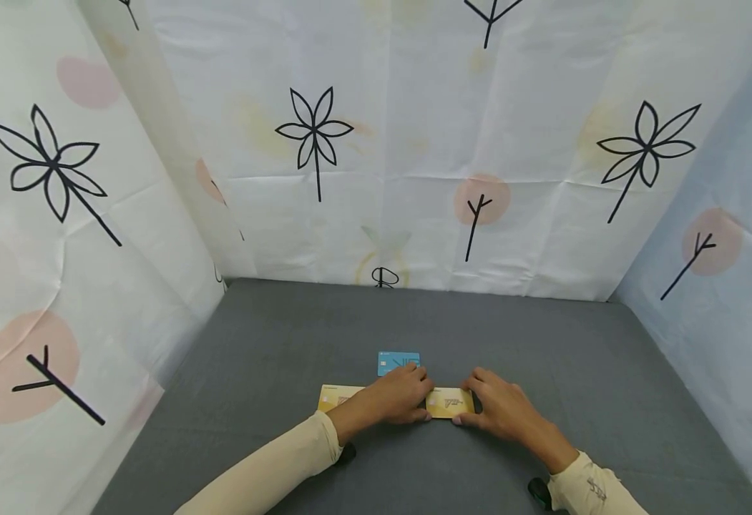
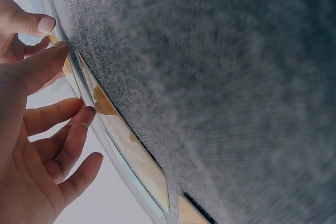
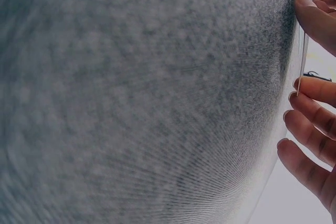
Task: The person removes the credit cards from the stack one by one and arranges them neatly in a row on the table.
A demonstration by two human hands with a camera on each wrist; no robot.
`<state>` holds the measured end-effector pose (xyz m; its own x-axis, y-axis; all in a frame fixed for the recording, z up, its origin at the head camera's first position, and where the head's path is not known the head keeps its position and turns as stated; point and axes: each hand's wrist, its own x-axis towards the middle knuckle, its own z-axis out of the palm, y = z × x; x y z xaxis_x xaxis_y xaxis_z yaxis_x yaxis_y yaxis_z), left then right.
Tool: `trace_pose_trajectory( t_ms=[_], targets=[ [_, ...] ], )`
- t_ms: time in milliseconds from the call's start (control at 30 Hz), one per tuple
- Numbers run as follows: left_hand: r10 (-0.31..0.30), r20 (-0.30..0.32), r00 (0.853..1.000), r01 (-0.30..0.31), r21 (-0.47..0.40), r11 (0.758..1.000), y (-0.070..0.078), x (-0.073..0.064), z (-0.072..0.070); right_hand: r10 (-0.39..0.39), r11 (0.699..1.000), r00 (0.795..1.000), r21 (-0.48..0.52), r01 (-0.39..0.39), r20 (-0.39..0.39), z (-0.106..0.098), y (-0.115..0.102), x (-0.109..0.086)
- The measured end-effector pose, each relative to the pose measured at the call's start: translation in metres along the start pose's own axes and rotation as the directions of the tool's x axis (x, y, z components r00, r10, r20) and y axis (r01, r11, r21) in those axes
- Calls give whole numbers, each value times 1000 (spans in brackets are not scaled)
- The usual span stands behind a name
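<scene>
A yellow bank card [image 1: 449, 404] lies between my two hands over the grey table. My left hand [image 1: 404, 397] pinches its left end, thumb at the near edge and index finger at the far edge. At the other end my right hand [image 1: 501, 408] grips it the same way, its thumb [image 3: 317, 22] and index finger [image 3: 317, 90] on opposite edges in the right wrist view. Beyond my left hand is a blue card [image 1: 396, 360], partly covered by the fingers. Another yellow card [image 1: 337, 395] sits at the left, partly behind my left wrist.
Beneath my left hand in the left wrist view lies a cream card [image 2: 134, 148] with tan shapes, and a further card [image 2: 191, 212] shows at the bottom edge. Grey cloth covers the table [image 1: 298, 325]. White printed sheets [image 1: 414, 143] stand around its back and sides.
</scene>
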<state>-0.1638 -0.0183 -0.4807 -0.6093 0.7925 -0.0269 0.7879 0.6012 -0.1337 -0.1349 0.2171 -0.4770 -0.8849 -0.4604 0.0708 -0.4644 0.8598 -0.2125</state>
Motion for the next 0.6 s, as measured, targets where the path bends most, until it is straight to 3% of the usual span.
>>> trace_pose_trajectory(
  t_ms=[333, 600],
  targets=[
    [-5, 14, 1000, 5, 2, 1000, 0, 0, -2, -18, 1000, 1000, -3, 18, -7, -1, -2, 0],
    [7, -13, 1000, -7, 9, 1000, 0, -1, -1, -11, 1000, 1000, -4, 11, 5, -1, -3, 1]
  ],
)
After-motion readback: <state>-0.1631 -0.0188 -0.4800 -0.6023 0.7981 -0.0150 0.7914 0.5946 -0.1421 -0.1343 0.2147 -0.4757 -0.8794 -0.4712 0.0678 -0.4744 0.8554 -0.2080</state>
